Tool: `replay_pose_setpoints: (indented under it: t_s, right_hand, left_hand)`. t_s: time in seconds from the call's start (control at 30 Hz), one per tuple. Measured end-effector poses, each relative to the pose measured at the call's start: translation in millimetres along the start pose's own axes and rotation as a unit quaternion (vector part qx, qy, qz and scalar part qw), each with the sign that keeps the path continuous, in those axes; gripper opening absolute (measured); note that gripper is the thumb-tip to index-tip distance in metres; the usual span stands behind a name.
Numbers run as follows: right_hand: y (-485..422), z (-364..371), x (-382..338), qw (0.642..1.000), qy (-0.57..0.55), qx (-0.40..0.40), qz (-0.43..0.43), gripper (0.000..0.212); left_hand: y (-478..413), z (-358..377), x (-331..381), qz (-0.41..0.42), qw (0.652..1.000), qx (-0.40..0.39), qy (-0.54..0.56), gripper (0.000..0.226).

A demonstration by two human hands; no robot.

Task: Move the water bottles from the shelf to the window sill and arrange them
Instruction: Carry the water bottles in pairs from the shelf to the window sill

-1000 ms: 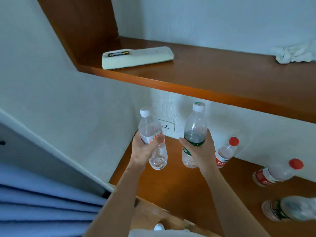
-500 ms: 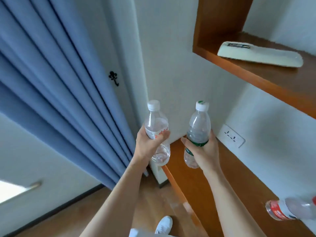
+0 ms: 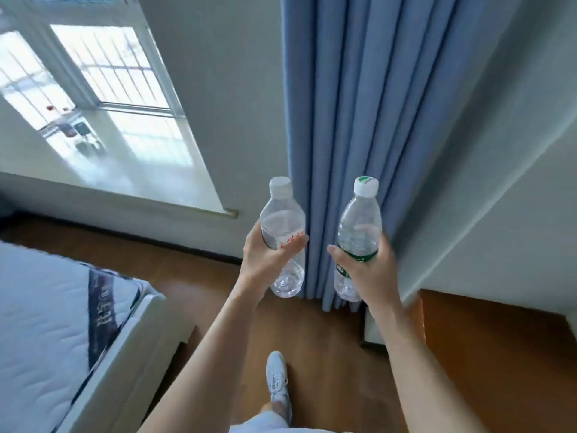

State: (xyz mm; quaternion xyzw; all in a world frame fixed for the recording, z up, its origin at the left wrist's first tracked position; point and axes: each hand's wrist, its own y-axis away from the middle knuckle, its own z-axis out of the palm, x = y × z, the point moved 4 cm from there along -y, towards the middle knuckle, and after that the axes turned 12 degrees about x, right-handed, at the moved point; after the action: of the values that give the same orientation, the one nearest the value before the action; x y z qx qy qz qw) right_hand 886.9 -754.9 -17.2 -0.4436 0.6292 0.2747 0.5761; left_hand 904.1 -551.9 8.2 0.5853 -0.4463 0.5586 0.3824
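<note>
My left hand (image 3: 265,260) grips a clear water bottle with a white cap and red-lettered label (image 3: 282,220), held upright. My right hand (image 3: 370,270) grips a second clear bottle with a green label and a white-and-green cap (image 3: 359,223), also upright. Both bottles hang in the air in front of the blue curtain. The white window sill (image 3: 140,170) lies to the upper left, with some small blurred objects near the glass. A corner of the wooden shelf (image 3: 487,348) shows at the lower right; no bottles on it are in view.
A blue curtain (image 3: 374,104) hangs straight ahead. A bed with a white mattress (image 3: 46,323) fills the lower left. Wooden floor (image 3: 203,282) runs between bed and wall, and my white shoe (image 3: 278,379) stands on it.
The view has swung left, away from the shelf, past the curtain to the window. Both hands still hold the same bottles upright in front of me.
</note>
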Motion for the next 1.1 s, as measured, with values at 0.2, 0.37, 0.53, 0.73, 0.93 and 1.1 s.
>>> replay_pose_setpoints:
  t_s: [0.2, 0.37, 0.53, 0.73, 0.93, 1.1]
  right_hand:
    - [15.0, 103.8, -20.2, 0.994, -0.024, -0.103, -0.017, 0.048]
    - [28.2, 189.9, -30.7, 0.982, -0.015, -0.186, -0.042, 0.051]
    - [32.9, 277.9, -43.3, 0.970, -0.007, -0.236, -0.057, 0.051]
    - [23.3, 394.6, -62.8, 0.962, 0.001, -0.266, -0.058, 0.053]
    - [16.4, 496.4, -89.7, 0.955, 0.005, -0.289, -0.072, 0.057]
    - [8.5, 560.2, -97.3, 0.945, 0.000, -0.322, -0.060, 0.060]
  left_hand:
    - [-14.4, -100.3, -12.4, -0.016, 0.989, 0.143, -0.017, 0.043]
    - [-32.3, -173.5, -28.3, -0.018, 0.973, 0.223, -0.051, 0.040]
    - [-69.7, -234.6, -43.1, -0.019, 0.960, 0.271, -0.060, 0.039]
    - [-148.6, -305.4, -54.9, -0.024, 0.952, 0.298, -0.064, 0.041]
    - [-221.9, -371.2, -61.9, -0.027, 0.945, 0.316, -0.079, 0.045]
    - [-268.0, -409.7, -66.0, -0.026, 0.930, 0.351, -0.107, 0.051]
